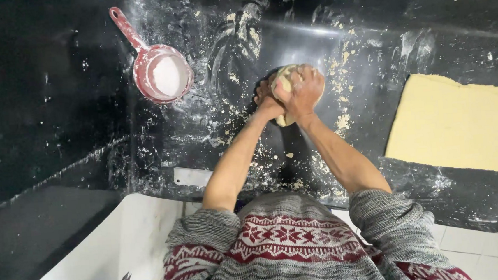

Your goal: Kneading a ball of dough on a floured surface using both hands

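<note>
- I see both hands clasped around a pale yellowish lump of dough [285, 76], pressed on the dark, flour-dusted worktop [52, 83] near the middle of the frame.
- My right hand [305, 89] sits on top of the lump, fingers curled and pressed together over it, knuckles dusted with flour.
- My left hand [266, 98] is tucked against the lump's left side, mostly hidden by the right hand; its fingers look wrapped around the dough, but whether they are spread I cannot tell.
- Dough shows at the top of the clasp and again just below the right wrist.
- Both forearms are bare, the sleeves of a grey and dark red patterned knit sweater [291, 242] pushed up to the elbows.
- Crumbs and white flour smears lie scattered around the hands.
- A red plastic measuring cup with a long handle [159, 73], filled with white flour, stands well to the left of the hands.
- A flat, pale yellow rolled-out sheet of dough [464, 125] lies at the right, well apart from the hands.
- A small white rectangular scraper [192, 177] lies near the worktop's front edge, beside the left forearm.
</note>
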